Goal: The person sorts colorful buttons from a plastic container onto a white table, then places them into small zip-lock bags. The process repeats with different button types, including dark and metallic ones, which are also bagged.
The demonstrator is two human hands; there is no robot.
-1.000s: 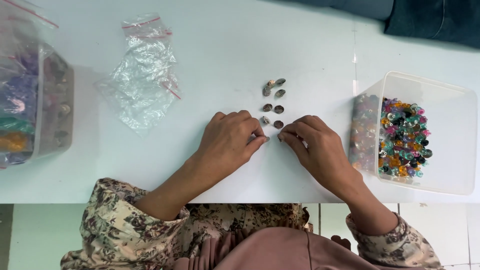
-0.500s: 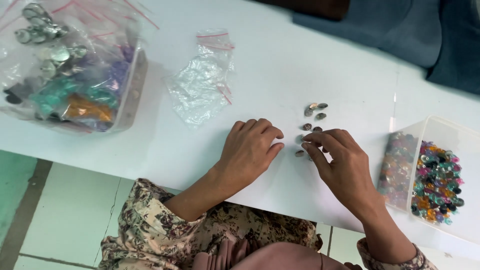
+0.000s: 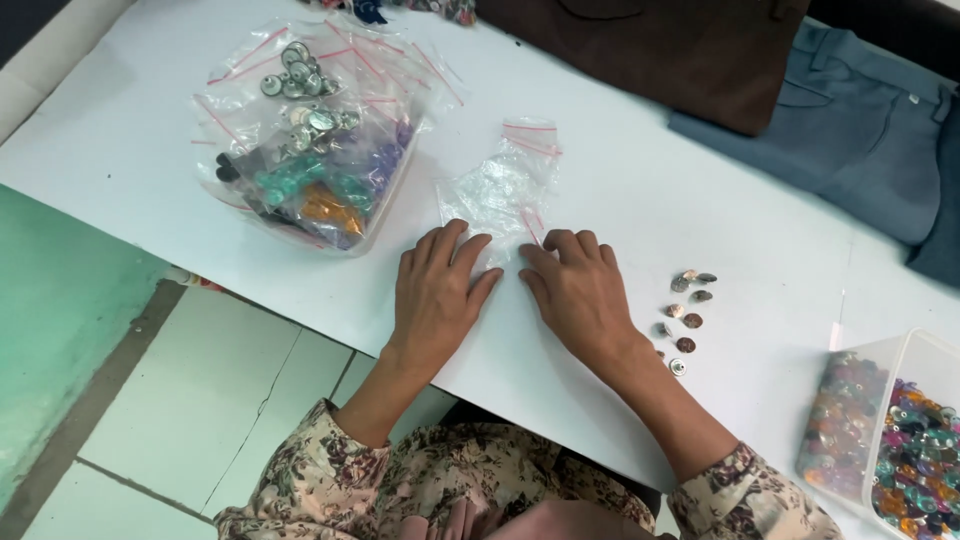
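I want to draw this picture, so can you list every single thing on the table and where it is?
small zip bag: one, clear and empty, table middle, under both hands' fingertips
button pile: about nine, brown and silvery, right of the hands
tub of bagged buttons: one, clear, mixed colours, far left
tub of beads: one, clear, many colours, right edge
cloth: brown and grey-blue, far side
table: one, white
left hand: flat, open
right hand: flat, open

Head view, steeply down, near table (image 3: pixel 640 200)
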